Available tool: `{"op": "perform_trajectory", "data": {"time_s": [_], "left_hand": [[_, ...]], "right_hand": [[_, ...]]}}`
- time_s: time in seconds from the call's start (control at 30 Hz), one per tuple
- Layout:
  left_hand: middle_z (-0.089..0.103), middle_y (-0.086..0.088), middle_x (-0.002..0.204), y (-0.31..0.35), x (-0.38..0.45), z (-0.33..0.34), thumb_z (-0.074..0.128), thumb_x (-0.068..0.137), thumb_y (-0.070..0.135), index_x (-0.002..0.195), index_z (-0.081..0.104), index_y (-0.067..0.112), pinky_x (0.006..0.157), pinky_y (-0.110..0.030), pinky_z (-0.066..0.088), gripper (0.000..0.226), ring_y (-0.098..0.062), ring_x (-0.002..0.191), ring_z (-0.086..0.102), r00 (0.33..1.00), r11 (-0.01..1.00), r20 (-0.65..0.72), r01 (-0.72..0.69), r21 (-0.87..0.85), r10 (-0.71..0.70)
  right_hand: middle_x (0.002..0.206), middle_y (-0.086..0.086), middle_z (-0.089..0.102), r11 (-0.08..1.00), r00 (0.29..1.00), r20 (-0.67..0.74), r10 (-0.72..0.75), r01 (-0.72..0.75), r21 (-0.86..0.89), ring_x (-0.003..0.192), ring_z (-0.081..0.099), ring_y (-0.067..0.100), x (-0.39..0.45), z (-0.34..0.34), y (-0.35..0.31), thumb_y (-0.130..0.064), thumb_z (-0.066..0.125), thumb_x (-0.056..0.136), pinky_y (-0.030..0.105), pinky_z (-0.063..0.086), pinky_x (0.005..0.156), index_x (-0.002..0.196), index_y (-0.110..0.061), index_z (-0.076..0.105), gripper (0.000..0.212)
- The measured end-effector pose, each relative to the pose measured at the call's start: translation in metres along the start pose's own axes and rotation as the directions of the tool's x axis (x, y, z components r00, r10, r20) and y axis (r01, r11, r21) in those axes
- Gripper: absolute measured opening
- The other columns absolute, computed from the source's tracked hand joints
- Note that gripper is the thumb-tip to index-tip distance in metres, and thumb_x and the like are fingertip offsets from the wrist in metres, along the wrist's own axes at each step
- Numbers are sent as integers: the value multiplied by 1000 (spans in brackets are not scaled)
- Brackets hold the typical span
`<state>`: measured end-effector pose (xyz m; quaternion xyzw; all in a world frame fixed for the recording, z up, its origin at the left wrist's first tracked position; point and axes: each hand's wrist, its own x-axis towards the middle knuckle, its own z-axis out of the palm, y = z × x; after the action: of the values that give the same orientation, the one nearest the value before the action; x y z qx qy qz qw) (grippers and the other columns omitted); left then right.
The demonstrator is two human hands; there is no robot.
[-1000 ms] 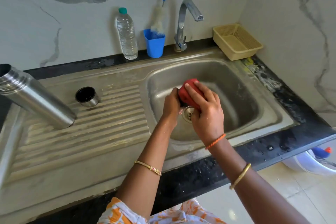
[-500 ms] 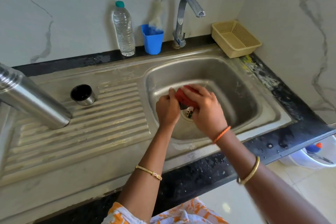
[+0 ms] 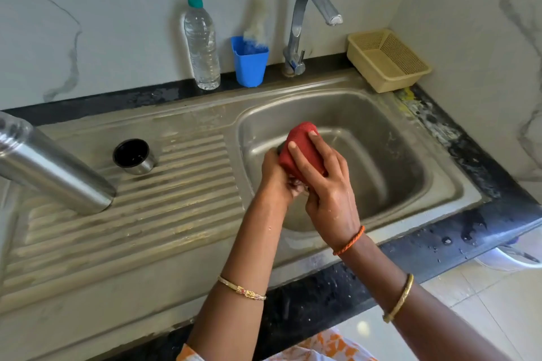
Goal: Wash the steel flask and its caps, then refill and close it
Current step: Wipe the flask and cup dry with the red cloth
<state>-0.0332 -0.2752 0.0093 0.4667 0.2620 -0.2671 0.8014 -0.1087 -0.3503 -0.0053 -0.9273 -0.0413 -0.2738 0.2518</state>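
Step in hand: scrubbing one of the flask's caps over the stainless steel sink basin (image 3: 381, 155), by my reading; the cap itself is almost wholly hidden between the hands, only a dark edge showing at the sponge's left.
Right hand (image 3: 328, 184): fingers laid over and curled round the red scrubbing sponge (image 3: 299, 152), pressing it down onto what the other hand holds.
Left hand (image 3: 275, 179): closed round the small hidden piece under the sponge, centre of the frame, above the basin.
Doing it well: I'd turn the cap against the sponge so rim and threads all get rubbed, keep it low over the basin in case it slips from wet fingers, then rinse under the curved chrome tap (image 3: 311, 17), which is not running.
Tall steel flask (image 3: 52, 167): left edge of the frame, standing on the ribbed steel drainboard (image 3: 181, 199); its long axis leans in the picture from lower right at the base to upper left at the neck, likely lens distortion; whether the mouth is open I cannot tell.
Small steel cup-cap with black lining (image 3: 133, 157): just right of the flask, mouth up, apart from it.
Still to do: rinsing, refilling, closing.
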Motion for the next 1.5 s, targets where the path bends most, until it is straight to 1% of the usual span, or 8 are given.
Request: {"op": "perform_trajectory", "data": {"time_s": [0.17, 0.33, 0.6, 0.73, 0.9, 1.03, 1.27, 1.5], "left_hand": [[35, 3, 32, 7, -8, -5, 43, 70, 40, 42, 55, 15, 40, -17, 29, 39, -10, 30, 36, 915, 992, 383, 113, 48, -123], [28, 6, 28, 21, 11, -10, 29, 74, 38, 50, 66, 7, 45, -24, 17, 54, -6, 25, 27, 801, 973, 583, -3, 231, -136], [47, -6, 45, 26, 25, 35, 25, 102, 34, 62, 48, 12, 32, -13, 16, 51, -6, 29, 28, 983, 720, 23, -148, 678, 180], [64, -13, 68, 18, 54, 42, 48, 97, 29, 64, 57, 21, 61, -24, 50, 35, -21, 62, 59, 844, 779, -211, -321, 538, 493], [60, -15, 67, 18, 47, 42, 44, 95, 36, 55, 54, 13, 70, -40, 44, 46, -23, 69, 52, 697, 641, -213, -438, 630, 685], [50, -5, 47, 4, 40, 57, 43, 85, 30, 48, 47, 18, 56, -33, 36, 39, -12, 50, 44, 559, 439, -50, -589, 678, 828], [60, -17, 58, -25, 57, 57, 35, 93, 36, 65, 60, -2, 51, -39, 42, 53, -29, 55, 56, 230, 150, 1, -638, 755, 973], [57, -12, 59, -28, 58, 38, 37, 97, 34, 75, 62, 6, 55, -39, 39, 44, -27, 58, 52, 187, 34, 69, -499, 866, 980]], "right_hand": [[142, 20, 39, 922, 996, -85, -5, 38, 386, 133, 38, 29, 7, -12, 4, 18, 45, 79, 40, 33, 110, 132, -10, 52, 60], [134, 8, 55, 587, 968, 250, 2, -204, 784, 129, 49, 21, 47, -25, 34, 30, 42, 69, 37, 41, 106, 131, -7, 51, 72], [126, 4, 60, 619, 783, 585, -211, -356, 700, 106, 61, 31, 111, -43, 84, 28, 39, 68, 57, 52, 80, 127, -20, 56, 78], [140, 4, 45, 802, 917, 343, -204, -44, 596, 129, 40, 7, 97, -29, 78, 19, 36, 59, 25, 36, 109, 131, -12, 55, 81], [140, 10, 47, 823, 957, 268, -114, -60, 564, 128, 44, 13, 81, -22, 77, 13, 35, 59, 24, 34, 110, 127, -14, 59, 77], [103, 11, 67, 580, 784, 620, 14, -512, 634, 84, 67, 17, 126, -31, 101, 25, 35, 66, 32, 58, 66, 120, -8, 62, 68], [97, 16, 60, 267, 493, 870, 24, -842, 469, 88, 60, 27, 124, -32, 123, 24, 34, 72, 33, 54, 70, 113, -12, 59, 60], [98, 12, 64, 240, 520, 844, 135, -843, 481, 85, 63, 23, 95, -37, 123, 21, 41, 81, 35, 56, 72, 123, -9, 56, 54]]}}
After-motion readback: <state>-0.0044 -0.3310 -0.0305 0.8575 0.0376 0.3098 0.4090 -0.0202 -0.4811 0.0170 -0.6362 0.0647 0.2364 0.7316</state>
